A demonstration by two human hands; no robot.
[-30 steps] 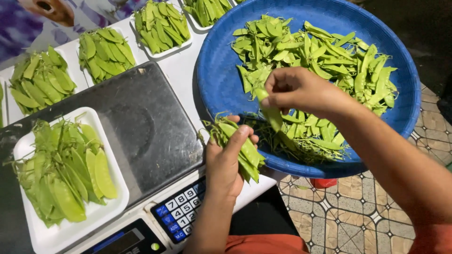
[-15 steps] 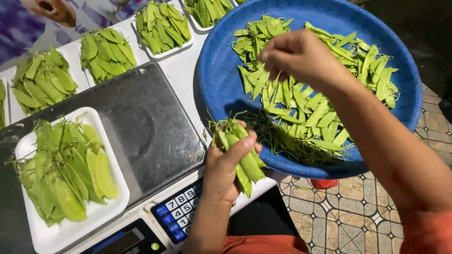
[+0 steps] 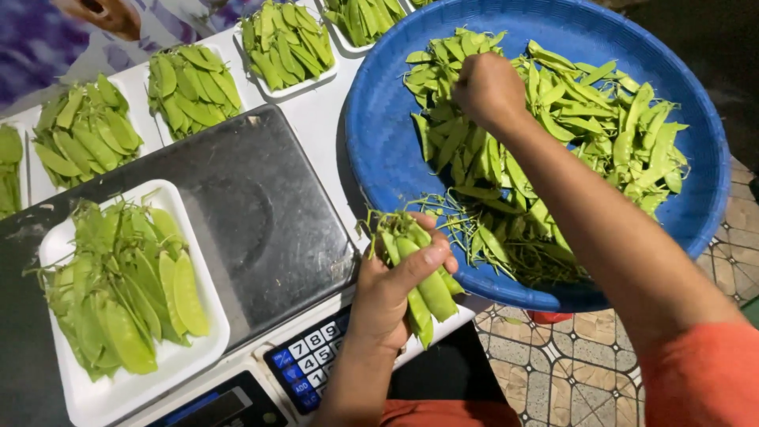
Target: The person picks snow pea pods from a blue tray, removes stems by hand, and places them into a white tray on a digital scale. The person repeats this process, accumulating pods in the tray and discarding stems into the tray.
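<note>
Two hands work here. I see my right hand [image 3: 489,88] far in the blue basin [image 3: 379,150], fingers curled down into the loose snow peas [image 3: 585,126]. My left hand [image 3: 391,296] pinches a bunch of snow peas [image 3: 419,273], pointing near-right, beside the scale [image 3: 237,221].

A white surface [image 3: 324,119] carries a digital scale [image 3: 237,229] with a keypad, 5 white trays of snow peas [image 3: 288,43] along its far edge, and a big blue basin [image 3: 379,150] overhanging its right side.

Tray [image 3: 198,316] on scale [image 3: 261,213], left of basin [image 3: 379,142].
</note>
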